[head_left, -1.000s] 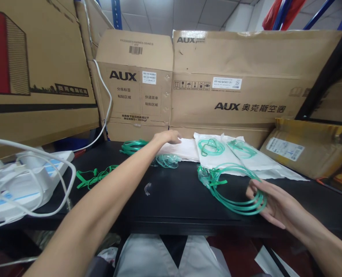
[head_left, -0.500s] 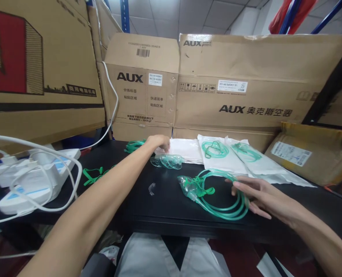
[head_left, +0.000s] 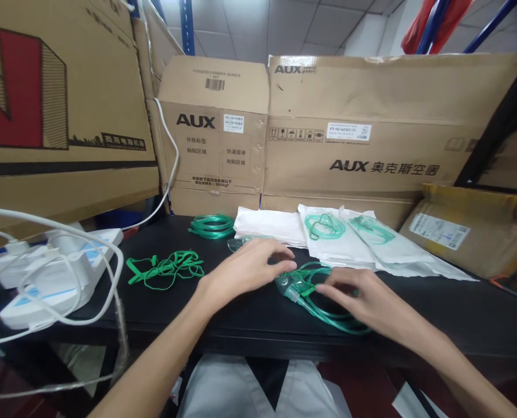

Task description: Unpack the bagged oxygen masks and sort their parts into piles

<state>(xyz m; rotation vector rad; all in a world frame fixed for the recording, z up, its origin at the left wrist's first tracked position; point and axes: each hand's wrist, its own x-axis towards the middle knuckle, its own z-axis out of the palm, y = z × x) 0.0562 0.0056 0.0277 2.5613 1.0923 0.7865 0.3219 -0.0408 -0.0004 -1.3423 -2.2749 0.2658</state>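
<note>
A clear green oxygen mask [head_left: 290, 288] with a green strap and coiled tubing [head_left: 334, 318] lies on the black table in front of me. My left hand [head_left: 256, 264] is over the mask's left side, thumb and fingers curved and apart. From the right, my right hand [head_left: 363, 293] reaches over the coil, its fingertips close to the green strap [head_left: 309, 289]; whether they touch it I cannot tell. Neither hand visibly holds anything. Behind my left hand, clear mask shells [head_left: 236, 244] are partly hidden.
Green elastic straps [head_left: 171, 268] lie tangled at left, before a coil of green tubing [head_left: 212, 226]. White packets [head_left: 269, 226] and packaged masks [head_left: 328, 226] lie at the back. A white power strip [head_left: 45, 290] with cables occupies the left edge. Cardboard boxes [head_left: 349, 157] stand behind.
My left hand has come back from the white packets to the mask. My right hand has moved left, from the coil's right side to near the strap.
</note>
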